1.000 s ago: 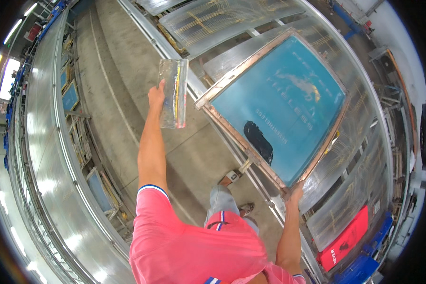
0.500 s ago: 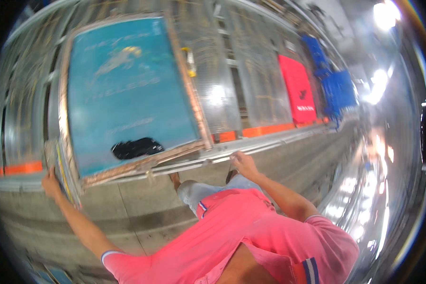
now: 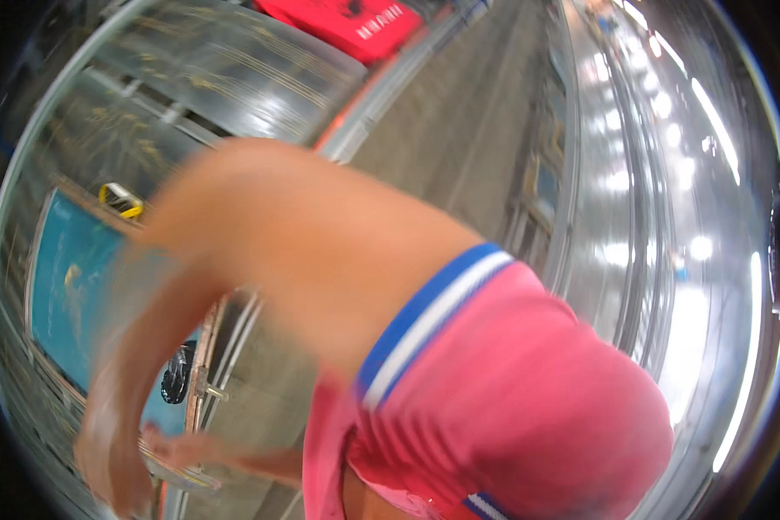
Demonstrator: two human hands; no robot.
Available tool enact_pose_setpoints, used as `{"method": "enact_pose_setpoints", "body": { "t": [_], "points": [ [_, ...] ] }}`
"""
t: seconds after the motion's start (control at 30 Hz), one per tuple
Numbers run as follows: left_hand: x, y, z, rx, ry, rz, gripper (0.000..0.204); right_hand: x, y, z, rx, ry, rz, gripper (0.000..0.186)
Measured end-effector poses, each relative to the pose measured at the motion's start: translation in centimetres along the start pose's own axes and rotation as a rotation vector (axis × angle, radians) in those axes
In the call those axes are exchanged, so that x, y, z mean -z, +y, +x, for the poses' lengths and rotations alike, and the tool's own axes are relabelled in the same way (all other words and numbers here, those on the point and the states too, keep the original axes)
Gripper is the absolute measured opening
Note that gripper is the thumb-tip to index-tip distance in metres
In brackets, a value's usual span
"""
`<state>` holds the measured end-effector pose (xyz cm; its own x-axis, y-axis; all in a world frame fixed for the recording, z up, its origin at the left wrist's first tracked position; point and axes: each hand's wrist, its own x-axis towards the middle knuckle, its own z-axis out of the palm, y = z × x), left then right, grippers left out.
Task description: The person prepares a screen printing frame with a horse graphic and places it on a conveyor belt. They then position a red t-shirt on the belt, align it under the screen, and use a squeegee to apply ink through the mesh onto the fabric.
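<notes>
My right arm crosses the middle of the view, bent and smeared by motion. My right hand [image 3: 117,464] is low at the left, near the frame's near corner; its fingers are too blurred to read. Just beyond it, my left hand [image 3: 180,447] is at a long, thin, flat bar [image 3: 191,477] beside that corner. Whether its fingers close on the bar is unclear. A printing screen [image 3: 56,286] with teal mesh and a taped brown border lies at the left, partly hidden by my right arm. A shiny black piece [image 3: 177,374] rests on its near end.
Clear-topped panels with orange edge strips form a long table [image 3: 251,65]. A red printed piece of fabric [image 3: 351,26] lies on it at the top. A yellow-and-white roll [image 3: 121,200] is beside the screen. A concrete aisle [image 3: 442,130] runs alongside, with another long table beyond.
My view has swung to the right, so the screen now appears farther left. My right arm has moved from the table's edge across to the left, near my left hand.
</notes>
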<state>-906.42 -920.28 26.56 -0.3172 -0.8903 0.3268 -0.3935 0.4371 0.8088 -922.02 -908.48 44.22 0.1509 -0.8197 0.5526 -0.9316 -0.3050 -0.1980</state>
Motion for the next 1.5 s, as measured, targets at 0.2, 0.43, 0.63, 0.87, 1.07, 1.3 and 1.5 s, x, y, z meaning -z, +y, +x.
{"method": "enact_pose_setpoints", "body": {
  "t": [0.2,0.43,0.63,0.87,1.07,1.3,1.5],
  "points": [
    [-7.2,7.2,-19.4,0.009,-1.076,-0.298,0.032,2.5,1.1,3.6,-0.079,0.242,-0.264,0.015],
    [-13.5,8.6,-36.6,0.289,-1.586,-0.209,0.031,7.6,5.0,-8.5,-0.166,0.365,-0.520,0.015],
    [-16.8,12.6,-43.6,-0.007,-1.644,-0.210,0.027,13.9,-5.2,-44.3,-0.998,0.481,0.218,0.037],
    [-20.6,20.3,-48.8,-0.247,-1.703,-0.102,0.024,-3.2,-32.8,-77.7,-2.308,0.549,0.363,0.047],
    [-29.6,28.1,-54.8,-0.411,-1.715,-0.286,0.019,-16.6,-43.2,-83.5,-2.385,0.442,0.952,0.058],
    [-42.6,38.5,-63.7,-0.688,-1.692,-0.408,0.014,0.3,-40.1,-87.4,-2.443,1.710,1.090,0.064],
    [-51.0,46.6,-68.3,-0.867,-1.672,-0.423,0.012,10.8,-35.9,-93.5,-2.427,1.953,0.980,0.068]
  ]
}}
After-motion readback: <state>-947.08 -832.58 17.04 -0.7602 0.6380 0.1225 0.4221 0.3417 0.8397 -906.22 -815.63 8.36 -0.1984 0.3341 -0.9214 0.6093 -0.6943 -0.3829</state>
